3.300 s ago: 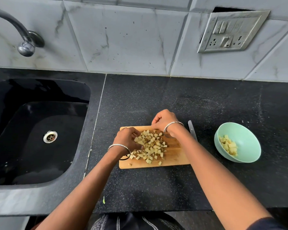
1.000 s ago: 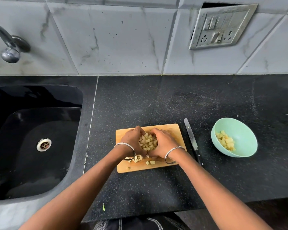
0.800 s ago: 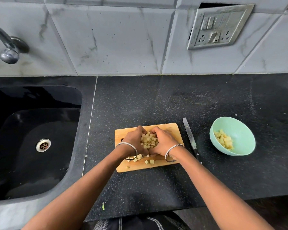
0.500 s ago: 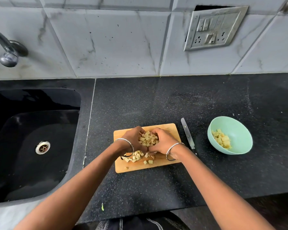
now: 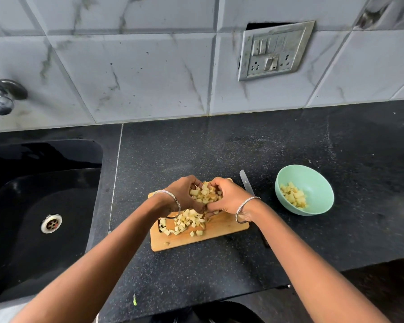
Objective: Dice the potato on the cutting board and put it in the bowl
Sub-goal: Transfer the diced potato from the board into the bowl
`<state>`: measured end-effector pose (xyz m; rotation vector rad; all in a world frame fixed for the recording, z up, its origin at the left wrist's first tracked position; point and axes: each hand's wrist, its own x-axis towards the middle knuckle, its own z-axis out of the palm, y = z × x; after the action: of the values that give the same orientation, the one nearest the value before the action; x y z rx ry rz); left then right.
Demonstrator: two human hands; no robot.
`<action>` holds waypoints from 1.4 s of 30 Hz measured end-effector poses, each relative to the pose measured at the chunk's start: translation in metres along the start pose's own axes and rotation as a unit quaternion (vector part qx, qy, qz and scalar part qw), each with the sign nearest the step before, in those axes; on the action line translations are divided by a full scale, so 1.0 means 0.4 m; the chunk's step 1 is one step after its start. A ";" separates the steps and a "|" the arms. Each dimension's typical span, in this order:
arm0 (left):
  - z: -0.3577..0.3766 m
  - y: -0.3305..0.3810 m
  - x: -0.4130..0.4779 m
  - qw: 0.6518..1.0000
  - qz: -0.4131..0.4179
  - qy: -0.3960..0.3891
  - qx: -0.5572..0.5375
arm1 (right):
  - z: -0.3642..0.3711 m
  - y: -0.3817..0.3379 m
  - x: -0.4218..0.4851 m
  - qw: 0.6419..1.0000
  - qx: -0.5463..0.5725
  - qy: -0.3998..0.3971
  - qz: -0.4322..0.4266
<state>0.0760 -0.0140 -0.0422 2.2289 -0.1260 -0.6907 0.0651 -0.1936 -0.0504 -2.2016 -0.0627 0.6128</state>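
Since 3.3 s ago: hands no longer spread over the scattered dice; they have closed together into one cup, centre frame. Noted for left hand (image 5: 183, 194) and right hand (image 5: 230, 198): each grip half-closed, fingers curled inward, fingertips nearly meeting on the far side, a heap of potato cubes (image 5: 205, 193) held between the palms. Heap is over the far half of the cutting board (image 5: 222, 229); cannot tell if it is lifted clear of the wood. Some loose cubes (image 5: 184, 223) lie on the board's lower-left part, below the left wrist. Steel knife (image 5: 245, 183) lies on the desk (image 5: 196, 148) just right of the board, partly hidden by the right wrist. Mint-green bowl (image 5: 317, 180), right of the knife and apart from the board, holds a small pile of diced potato (image 5: 294, 198). Black sink (image 5: 44, 183) at frame left
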 end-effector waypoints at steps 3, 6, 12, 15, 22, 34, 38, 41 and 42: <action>0.007 0.046 0.008 1.000 0.015 0.001 0.005 | -0.039 0.011 -0.018 1.000 0.009 0.016 -0.005; 0.035 0.122 0.029 0.999 0.035 -0.009 0.014 | -0.113 0.037 -0.050 0.999 -0.004 0.036 -0.008; 0.124 0.306 0.090 0.994 0.091 -0.029 0.051 | -0.285 0.119 -0.135 0.997 0.007 0.072 0.013; 0.194 0.386 0.137 0.990 0.112 -0.043 0.074 | -0.358 0.180 -0.168 0.995 0.007 0.089 0.046; 0.333 0.484 0.233 0.968 0.117 -0.073 0.210 | -0.431 0.287 -0.181 0.985 -0.060 0.092 0.134; 0.386 0.513 0.271 0.953 0.123 0.052 0.272 | -0.476 0.310 -0.143 0.967 -0.095 0.142 0.191; 0.386 0.516 0.272 0.952 0.157 0.095 0.246 | -0.475 0.281 -0.159 0.937 -0.175 0.231 0.195; 0.370 0.513 0.266 0.952 0.192 0.096 0.216 | -0.467 0.275 -0.177 0.931 -0.176 0.276 0.163; 0.360 0.507 0.262 0.955 0.202 0.088 0.199 | -0.461 0.272 -0.181 0.933 -0.174 0.282 0.143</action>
<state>0.1158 -0.2800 -0.0219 2.5199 -0.6615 -0.2534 0.0668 -0.4142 -0.0024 -2.6782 0.4923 0.0996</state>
